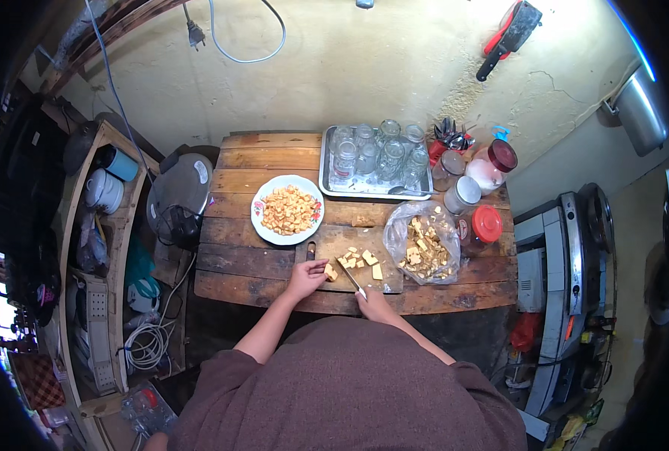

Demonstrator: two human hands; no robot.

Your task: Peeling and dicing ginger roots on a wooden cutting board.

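Note:
My left hand [308,278] holds a yellowish-tan block of food [331,273] by its fingertips at the near left of a wooden cutting board [389,281]. In my right hand [374,303] is a knife [352,278], its blade pointing away to the upper left over the board. Small cut cubes [352,259] and a few larger pieces [370,257] lie around the blade. Left of the board, a white plate with a floral pattern [281,239] bears a heap of small cubes [290,211]. An open clear plastic bag [393,242] with irregular pieces stands at the board's right.
Behind the board, a metal tray [326,189] holds several upturned glass jars and a spoon. Jars with lids, one of them red [486,224], and a red cutlery holder [437,151] stand at the right. A wooden shelf [80,225] is at far left; a cleaver [509,40] hangs on the wall.

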